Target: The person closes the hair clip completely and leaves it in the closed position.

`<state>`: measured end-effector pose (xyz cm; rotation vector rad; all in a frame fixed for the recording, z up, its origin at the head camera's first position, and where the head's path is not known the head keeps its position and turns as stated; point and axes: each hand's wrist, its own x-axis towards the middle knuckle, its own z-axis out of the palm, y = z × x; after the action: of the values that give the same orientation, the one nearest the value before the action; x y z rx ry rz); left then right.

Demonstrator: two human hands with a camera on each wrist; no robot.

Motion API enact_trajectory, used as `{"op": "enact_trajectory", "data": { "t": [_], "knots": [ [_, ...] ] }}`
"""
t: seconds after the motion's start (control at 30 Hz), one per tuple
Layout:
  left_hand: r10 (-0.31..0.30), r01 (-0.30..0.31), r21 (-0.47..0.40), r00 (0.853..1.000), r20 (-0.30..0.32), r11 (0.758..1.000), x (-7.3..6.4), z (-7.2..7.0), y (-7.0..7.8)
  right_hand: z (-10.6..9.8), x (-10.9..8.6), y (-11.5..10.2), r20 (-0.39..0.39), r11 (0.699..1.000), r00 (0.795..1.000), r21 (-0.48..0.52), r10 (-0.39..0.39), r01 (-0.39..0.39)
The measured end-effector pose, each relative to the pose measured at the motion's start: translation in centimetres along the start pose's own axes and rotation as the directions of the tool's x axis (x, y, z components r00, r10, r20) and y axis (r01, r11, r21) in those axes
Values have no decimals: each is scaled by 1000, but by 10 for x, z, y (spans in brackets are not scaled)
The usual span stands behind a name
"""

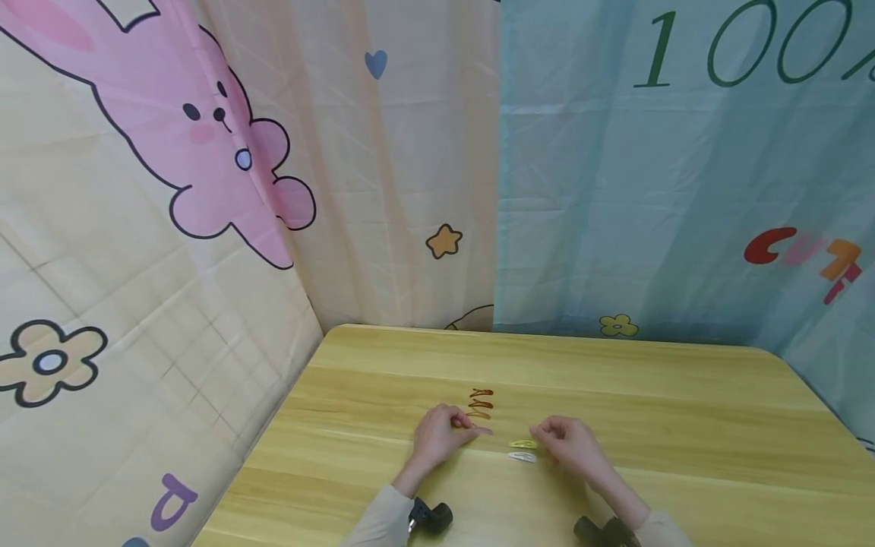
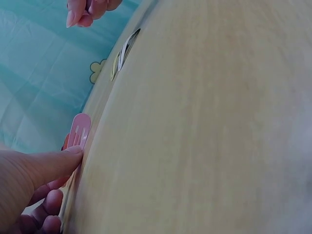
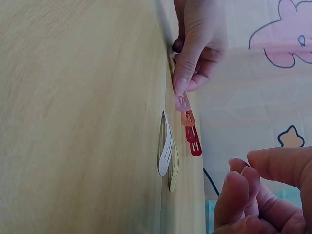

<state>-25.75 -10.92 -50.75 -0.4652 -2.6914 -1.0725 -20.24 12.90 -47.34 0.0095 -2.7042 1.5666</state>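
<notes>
My left hand (image 1: 440, 439) pinches a pink snap hair clip (image 2: 79, 127) between thumb and fingers, low at the tabletop. Just beyond it, an orange hair clip (image 3: 188, 120) and two red hair clips (image 3: 191, 134) lie in a column. To the right of that column are a yellow hair clip (image 1: 522, 444) and, nearer to me, a white hair clip (image 1: 522, 456). My right hand (image 1: 570, 448) hovers close by the yellow clip, fingers loosely curled. Nothing shows between its fingertips in the right wrist view.
The clips lie on a light wooden table (image 1: 369, 372) with rounded far corners. Printed curtains, a cream one (image 1: 403, 167) and a blue one (image 1: 615, 175), hang behind it. A black wrist device (image 1: 432, 518) sits at my left wrist, another (image 1: 604, 532) at my right.
</notes>
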Motion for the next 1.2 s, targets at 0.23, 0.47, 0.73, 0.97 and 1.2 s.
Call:
{"op": "enact_trajectory", "data": {
  "t": [0.23,0.47,0.73,0.97,1.2],
  "knots": [
    [14,-13,45,1000,-6,999,-1,0,1,0,0,1,15,1000,1000,6,-17,17],
    [27,-27,54,1000,-6,998,0,1,1,1,1,2,15,1000,1000,9,-12,11],
    [-11,11,48,1000,-7,999,-1,4,-1,4,0,1,26,1000,1000,-2,-7,7],
    [-17,17,14,1000,-9,1000,-3,3,1,6,-1,1,47,1000,999,3,-27,26],
    [-19,24,-75,998,67,997,-2,0,8,9,1,1,91,998,994,6,-63,62]
  ]
}}
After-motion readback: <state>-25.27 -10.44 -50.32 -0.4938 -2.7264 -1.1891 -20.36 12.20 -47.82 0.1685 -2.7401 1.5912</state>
